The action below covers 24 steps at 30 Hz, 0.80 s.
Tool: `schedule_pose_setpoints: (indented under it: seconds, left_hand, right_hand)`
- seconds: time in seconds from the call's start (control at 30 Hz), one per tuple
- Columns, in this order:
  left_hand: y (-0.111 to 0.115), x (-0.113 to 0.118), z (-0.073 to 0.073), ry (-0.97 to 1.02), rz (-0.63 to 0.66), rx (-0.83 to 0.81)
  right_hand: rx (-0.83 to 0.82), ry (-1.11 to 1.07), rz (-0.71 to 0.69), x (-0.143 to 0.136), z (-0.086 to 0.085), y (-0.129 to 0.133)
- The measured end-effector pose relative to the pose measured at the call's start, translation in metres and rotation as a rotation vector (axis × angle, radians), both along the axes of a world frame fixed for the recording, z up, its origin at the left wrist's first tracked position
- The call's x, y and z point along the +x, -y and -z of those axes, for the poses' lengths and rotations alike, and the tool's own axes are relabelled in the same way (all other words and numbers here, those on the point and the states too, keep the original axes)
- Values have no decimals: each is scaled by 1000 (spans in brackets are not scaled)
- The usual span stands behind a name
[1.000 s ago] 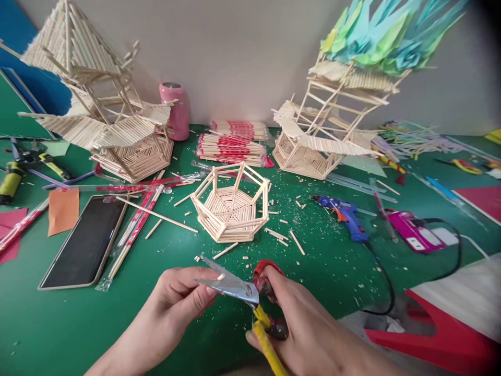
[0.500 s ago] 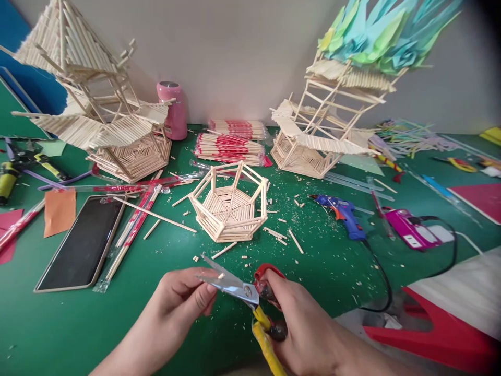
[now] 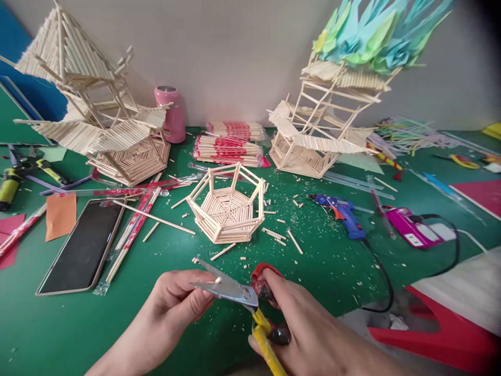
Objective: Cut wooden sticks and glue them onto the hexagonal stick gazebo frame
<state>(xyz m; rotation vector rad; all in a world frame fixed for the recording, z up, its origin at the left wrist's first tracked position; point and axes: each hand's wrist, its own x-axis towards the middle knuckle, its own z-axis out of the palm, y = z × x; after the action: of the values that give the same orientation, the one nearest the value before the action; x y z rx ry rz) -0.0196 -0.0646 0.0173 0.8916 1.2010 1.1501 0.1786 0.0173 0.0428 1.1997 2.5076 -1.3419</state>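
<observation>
Scissors (image 3: pixel 238 293) with red and yellow handles are gripped in my right hand (image 3: pixel 305 318), their blades parted and pointing left. My left hand (image 3: pixel 180 303) pinches a small wooden stick (image 3: pixel 218 280), whose pale end shows between the blades; the rest is hidden by the fingers. Just beyond the blades stands a small open polygonal frame of sticks (image 3: pixel 229 209) with a floor of laid sticks. Short cut pieces (image 3: pixel 274 235) and crumbs lie around it on the green table (image 3: pixel 129 324).
Two tall stick pavilions (image 3: pixel 129 130) stand at the back. Between them are a pink bottle (image 3: pixel 171 115) and bundled sticks (image 3: pixel 229 151). A phone (image 3: pixel 78 250) lies left; a blue glue gun (image 3: pixel 340 214) and a magenta power strip (image 3: pixel 410 227) are right, with a red stool (image 3: pixel 442 334) lower right.
Both hands have shifted very slightly left with the scissors and the stick. The blades remain parted around the stick's end. The whole view has moved a little.
</observation>
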Motion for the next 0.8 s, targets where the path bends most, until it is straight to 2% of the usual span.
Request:
schedule_pose_setpoints:
  seconds: [0.07,0.27,0.33,0.43,0.53,0.8]
  left_hand:
    - [0,2,-2,-11,10,-18]
    - [2,11,-7,-351,-148,138]
    - [2,12,-4,-331,-147,114]
    - [2,11,2,-169,-111,1]
    - [1,11,2,-71,-128,-25]
    - [-3,17,-8,-336,-175,90]
  right_hand:
    - [1,10,-26,1,2,1]
    - [3,34,-32,-2,8,0]
    - [-21,47,-17,-2,7,-1]
    - [-55,47,1,-2,3,-2]
    - [-51,31,3,-1,-1,-2]
    - [-93,18,41,2,-4,-2]
